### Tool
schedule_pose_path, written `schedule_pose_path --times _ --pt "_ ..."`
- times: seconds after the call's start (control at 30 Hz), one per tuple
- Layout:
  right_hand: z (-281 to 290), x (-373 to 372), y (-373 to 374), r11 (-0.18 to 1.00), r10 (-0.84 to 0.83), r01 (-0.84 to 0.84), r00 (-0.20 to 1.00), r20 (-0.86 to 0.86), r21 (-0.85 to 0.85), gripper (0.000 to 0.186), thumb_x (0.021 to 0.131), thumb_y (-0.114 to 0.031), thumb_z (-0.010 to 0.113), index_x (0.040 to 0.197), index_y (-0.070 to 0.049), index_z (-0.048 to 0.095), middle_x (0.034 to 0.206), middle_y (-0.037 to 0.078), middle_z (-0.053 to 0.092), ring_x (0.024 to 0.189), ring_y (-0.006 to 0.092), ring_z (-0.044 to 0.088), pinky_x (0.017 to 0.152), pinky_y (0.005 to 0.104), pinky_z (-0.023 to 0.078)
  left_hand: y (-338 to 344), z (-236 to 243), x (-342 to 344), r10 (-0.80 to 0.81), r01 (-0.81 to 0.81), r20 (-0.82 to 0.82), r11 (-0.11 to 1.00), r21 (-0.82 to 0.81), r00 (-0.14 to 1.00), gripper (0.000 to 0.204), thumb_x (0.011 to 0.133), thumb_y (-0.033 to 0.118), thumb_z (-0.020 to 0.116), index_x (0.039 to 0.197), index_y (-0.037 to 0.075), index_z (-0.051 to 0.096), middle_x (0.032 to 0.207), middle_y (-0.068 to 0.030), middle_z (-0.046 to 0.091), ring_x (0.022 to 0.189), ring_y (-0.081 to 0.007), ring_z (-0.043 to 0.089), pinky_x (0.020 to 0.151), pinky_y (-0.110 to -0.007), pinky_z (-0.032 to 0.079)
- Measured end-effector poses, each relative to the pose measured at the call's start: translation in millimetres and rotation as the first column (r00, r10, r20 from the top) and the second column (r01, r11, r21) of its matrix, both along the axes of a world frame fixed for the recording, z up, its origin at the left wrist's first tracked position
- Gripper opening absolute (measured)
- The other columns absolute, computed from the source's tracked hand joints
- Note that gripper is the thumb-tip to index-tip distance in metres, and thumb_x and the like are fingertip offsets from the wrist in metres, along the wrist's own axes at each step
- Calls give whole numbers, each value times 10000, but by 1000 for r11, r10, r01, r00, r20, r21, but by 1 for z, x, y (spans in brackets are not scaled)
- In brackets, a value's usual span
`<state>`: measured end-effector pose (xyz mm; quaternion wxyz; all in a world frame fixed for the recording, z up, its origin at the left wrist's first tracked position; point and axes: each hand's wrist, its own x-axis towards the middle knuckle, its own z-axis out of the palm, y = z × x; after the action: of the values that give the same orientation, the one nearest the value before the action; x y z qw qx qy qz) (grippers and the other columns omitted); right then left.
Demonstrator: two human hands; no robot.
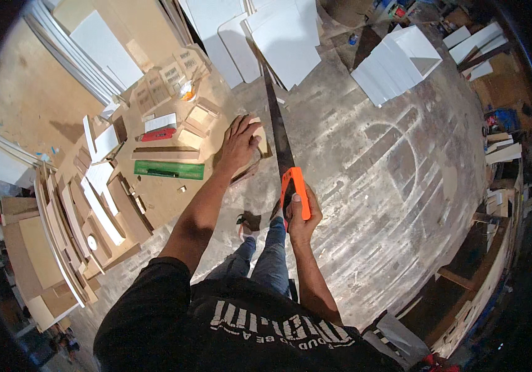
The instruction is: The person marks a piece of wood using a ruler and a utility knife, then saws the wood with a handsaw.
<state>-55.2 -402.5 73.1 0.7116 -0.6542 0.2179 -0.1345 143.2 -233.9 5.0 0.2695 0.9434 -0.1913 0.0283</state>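
Observation:
My right hand (304,218) is closed around the orange handle of a handsaw (280,136). Its long dark blade points away from me, beside the table's right edge and apart from my left hand. My left hand (239,146) lies with fingers stretched out over a small wooden piece (262,137) at that edge of the wooden worktable (160,197). On the tabletop to its left are small wood blocks (199,118), a brown wood strip (165,153), a red utility knife (155,134) and a green strip (182,170) with a dark slim tool on it.
White panels (284,40) lean beyond the table. A white box (396,65) stands on the concrete floor (377,204) at the far right. Cut boards and strips (70,214) crowd the left side. Wooden shelving (464,279) runs along the right.

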Motion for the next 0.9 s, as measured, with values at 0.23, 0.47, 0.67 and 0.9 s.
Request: schedule_pose_path --times 0.23,0.47,0.67,0.9 --pt "-7 -10 10 999 -35 35 999 23 -14 455 980 -240 625 1317 64 586 1222 161 658 1096 218 618 941 345 495 3 -6 -2 32 -33 26 998 46 999 614 909 349 655 1463 190 443 1570 -93 312 1485 -344 206 1194 -516 195" --pt "-28 -6 6 980 -3 29 992 129 -196 447 986 -216 624 1336 56 572 983 55 641 760 99 551 664 255 453 18 -3 24 16 -6 -121 997 82 993 693 912 421 654 1518 236 373 1621 -124 218 1511 -382 144 1205 -545 178" --pt "-27 -11 14 949 122 -98 991 61 -301 467 978 -235 630 1342 52 574 957 60 668 716 72 565 636 239 480 20 1 15 74 -46 -150 982 181 986 887 816 472 739 1571 322 299 1648 -97 151 1525 -367 89 1209 -559 148" --pt "-16 -12 23 946 143 -97 981 130 -310 421 954 -162 618 1333 21 595 1081 146 721 942 165 676 841 317 528 17 2 10 127 -98 -173 981 165 977 972 760 319 744 1590 267 240 1662 -84 114 1535 -351 70 1216 -547 131"
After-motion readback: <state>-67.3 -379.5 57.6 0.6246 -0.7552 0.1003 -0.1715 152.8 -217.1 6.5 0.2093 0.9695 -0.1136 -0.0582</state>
